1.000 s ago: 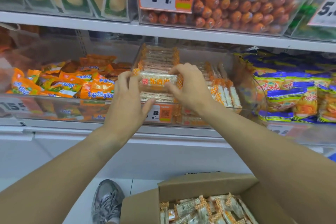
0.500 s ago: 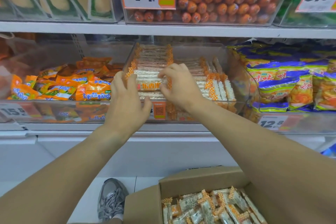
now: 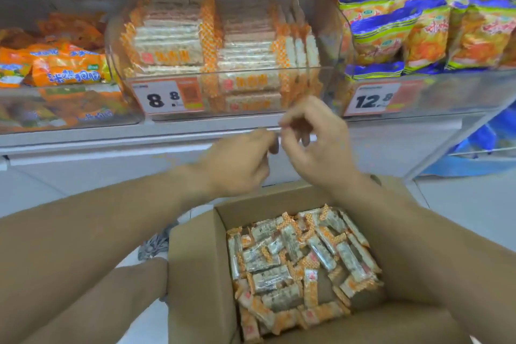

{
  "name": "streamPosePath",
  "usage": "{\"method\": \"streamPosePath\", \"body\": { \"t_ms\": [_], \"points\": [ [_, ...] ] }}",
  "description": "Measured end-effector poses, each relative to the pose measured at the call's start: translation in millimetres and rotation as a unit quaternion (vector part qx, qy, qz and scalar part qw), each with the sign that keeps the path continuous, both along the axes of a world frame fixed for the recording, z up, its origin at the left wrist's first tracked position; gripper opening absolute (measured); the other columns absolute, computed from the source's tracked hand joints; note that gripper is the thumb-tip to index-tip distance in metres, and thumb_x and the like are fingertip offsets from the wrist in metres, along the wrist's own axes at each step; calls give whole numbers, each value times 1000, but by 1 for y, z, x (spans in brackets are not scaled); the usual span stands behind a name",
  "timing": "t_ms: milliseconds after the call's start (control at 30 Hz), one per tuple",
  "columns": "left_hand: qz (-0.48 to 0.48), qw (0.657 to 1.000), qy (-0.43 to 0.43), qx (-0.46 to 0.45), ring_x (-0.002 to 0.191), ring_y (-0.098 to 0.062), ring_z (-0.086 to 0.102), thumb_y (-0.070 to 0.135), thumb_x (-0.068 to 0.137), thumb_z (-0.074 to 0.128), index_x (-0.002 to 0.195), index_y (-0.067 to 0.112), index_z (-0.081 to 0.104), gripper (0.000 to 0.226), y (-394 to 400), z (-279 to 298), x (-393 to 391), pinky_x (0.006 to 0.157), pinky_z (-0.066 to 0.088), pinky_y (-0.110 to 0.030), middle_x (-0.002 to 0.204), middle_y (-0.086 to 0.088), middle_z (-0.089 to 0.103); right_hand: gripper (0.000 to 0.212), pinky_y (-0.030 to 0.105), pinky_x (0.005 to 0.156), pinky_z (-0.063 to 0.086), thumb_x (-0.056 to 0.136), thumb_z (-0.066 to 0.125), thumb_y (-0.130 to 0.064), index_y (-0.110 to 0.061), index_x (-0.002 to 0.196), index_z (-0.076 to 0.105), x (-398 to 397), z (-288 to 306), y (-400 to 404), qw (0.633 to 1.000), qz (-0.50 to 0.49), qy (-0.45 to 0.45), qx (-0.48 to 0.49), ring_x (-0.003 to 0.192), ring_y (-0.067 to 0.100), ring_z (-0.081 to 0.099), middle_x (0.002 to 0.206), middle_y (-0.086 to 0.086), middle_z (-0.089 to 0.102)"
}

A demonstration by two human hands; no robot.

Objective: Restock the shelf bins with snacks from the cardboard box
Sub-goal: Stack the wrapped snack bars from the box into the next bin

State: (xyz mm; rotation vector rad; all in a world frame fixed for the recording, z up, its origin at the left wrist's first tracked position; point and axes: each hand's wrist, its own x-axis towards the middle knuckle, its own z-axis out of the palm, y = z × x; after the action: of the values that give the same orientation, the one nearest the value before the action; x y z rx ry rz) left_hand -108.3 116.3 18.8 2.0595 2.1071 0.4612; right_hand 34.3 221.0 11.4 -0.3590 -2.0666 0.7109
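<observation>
Now both hands (image 3: 279, 153) loosely curled, empty

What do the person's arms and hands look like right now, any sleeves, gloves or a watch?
Both forearms are bare as far as the view reaches: no sleeves, no gloves. The left hand shows no ring or strap. By the right hand, something small and dark shows at the wrist; too blurred to identify.
</observation>
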Motion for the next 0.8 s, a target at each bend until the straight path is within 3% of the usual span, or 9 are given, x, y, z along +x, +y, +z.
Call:
{"method": "streamPosePath", "body": {
  "t_ms": [67, 133, 233, 300, 367, 433, 533, 633, 800],
  "points": [
    [-6, 992, -36, -123, 86, -18, 53, 20, 91, 52, 107, 19, 50, 17, 8, -59, 30, 74, 45, -33, 97, 4, 53, 7, 23, 61, 44, 88, 62, -6, -12, 91, 62, 38, -69, -2, 979, -20, -156, -130, 65, 10, 56, 80, 1, 62],
    [15, 974, -80, -213, 93, -20, 55, 26, 92, 53, 109, 14, 53, 21, 13, -127, 60, 79, 47, -35, 99, 1, 54, 12, 25, 66, 46, 91, 62, -11, -19, 100, 63, 74, -132, 4, 903, -27, -353, -245, 70, 9, 59, 86, -1, 67],
    [136, 937, -145, -286, 118, -30, 52, 36, 94, 53, 119, 15, 53, 32, 7, -217, 93, 95, 46, -39, 117, -9, 51, 26, 17, 63, 39, 94, 63, -20, -16, 120, 59, 117, -194, 13, 804, -39, -519, -288, 89, 14, 55, 102, -1, 58],
    [231, 922, -173, -257, 134, -31, 37, 37, 91, 60, 139, 16, 44, 54, -8, -255, 111, 109, 37, -42, 138, -10, 39, 39, 16, 73, 41, 91, 67, -23, -16, 128, 55, 138, -225, 16, 786, -97, -529, -305, 112, 19, 54, 120, 2, 53],
    [275, 927, -178, -185, 142, -28, 26, 36, 90, 65, 148, 16, 36, 68, -15, -278, 120, 117, 30, -44, 150, -7, 30, 54, 27, 99, 42, 85, 70, -21, -19, 136, 50, 148, -251, 19, 782, -163, -503, -329, 131, 29, 44, 142, 8, 40],
    [306, 923, -164, -165, 143, -27, 26, 41, 90, 65, 150, 13, 33, 73, -10, -295, 121, 118, 29, -44, 152, -7, 32, 67, 40, 110, 39, 84, 69, -23, -23, 145, 41, 146, -270, 17, 759, -186, -516, -350, 137, 34, 37, 149, 11, 31],
    [343, 917, -127, -159, 128, -27, 36, 53, 89, 62, 141, 10, 45, 69, 3, -310, 123, 110, 36, -42, 133, -8, 46, 73, 53, 113, 32, 89, 62, -35, -23, 152, 27, 135, -289, 5, 702, -180, -600, -338, 140, 39, 28, 155, 13, 26],
    [347, 917, -92, -175, 119, -28, 42, 63, 88, 58, 129, 13, 56, 64, 10, -315, 130, 102, 40, -41, 123, -9, 51, 74, 53, 109, 35, 91, 64, -40, -16, 149, 26, 128, -300, -5, 682, -183, -618, -345, 139, 41, 24, 154, 16, 25],
    [360, 857, -255, -266, 112, -23, 62, 69, 81, 64, 134, 8, 57, 82, 15, -310, 120, 89, 49, -31, 125, -8, 66, 70, 52, 107, 34, 85, 70, -41, -18, 143, 37, 125, -301, 2, 665, -197, -626, -356, 137, 41, 28, 149, 17, 32]
  ]
}}
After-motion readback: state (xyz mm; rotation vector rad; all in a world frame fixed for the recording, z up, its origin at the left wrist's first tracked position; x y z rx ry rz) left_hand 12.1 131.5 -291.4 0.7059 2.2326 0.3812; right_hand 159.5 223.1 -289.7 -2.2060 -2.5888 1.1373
